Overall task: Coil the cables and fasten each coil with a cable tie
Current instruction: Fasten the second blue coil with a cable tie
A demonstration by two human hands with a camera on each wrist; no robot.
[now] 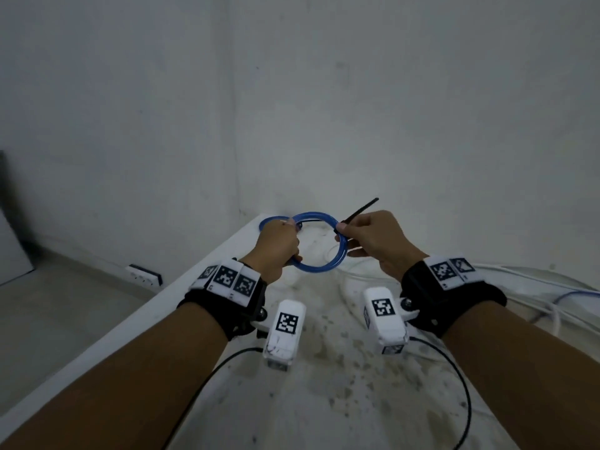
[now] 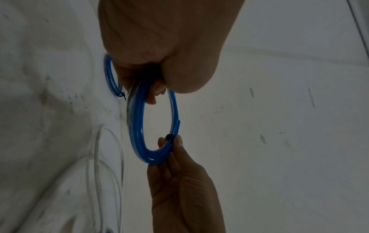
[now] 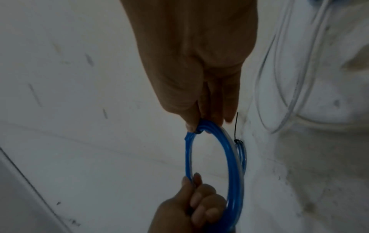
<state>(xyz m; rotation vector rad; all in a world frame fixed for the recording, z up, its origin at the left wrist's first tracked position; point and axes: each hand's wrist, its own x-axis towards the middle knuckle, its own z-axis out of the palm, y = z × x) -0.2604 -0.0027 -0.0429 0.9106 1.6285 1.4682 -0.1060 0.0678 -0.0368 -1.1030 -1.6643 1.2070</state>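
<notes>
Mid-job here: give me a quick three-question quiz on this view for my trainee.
1. True or false: the left hand grips the blue coil.
2. What does the right hand pinch against the coil? A) a black cable tie B) scissors C) tape
3. Fill in: a second blue coil, already tied, lies on the ____ table behind the left hand.

Key: 1 true; 2 A; 3 white.
</notes>
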